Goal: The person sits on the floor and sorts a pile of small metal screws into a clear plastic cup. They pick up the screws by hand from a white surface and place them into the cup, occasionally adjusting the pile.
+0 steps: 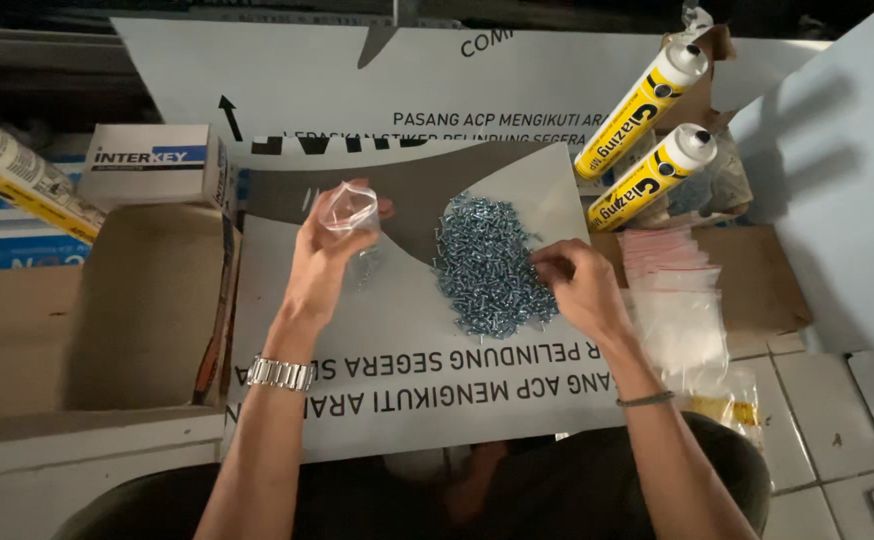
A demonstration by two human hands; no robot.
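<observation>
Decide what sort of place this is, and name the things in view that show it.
Probably a workshop or building-site store, worked on the tiled floor: a heap of small screws on a printed panel sheet, sealant tubes, and a stack of small plastic bags.

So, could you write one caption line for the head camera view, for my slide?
Left hand holds a small clear bag while right hand picks from a screw pile.

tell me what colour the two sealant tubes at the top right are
Yellow bodies with black lettering and white caps, seen clearly in the head view: two sealant tubes.
</observation>
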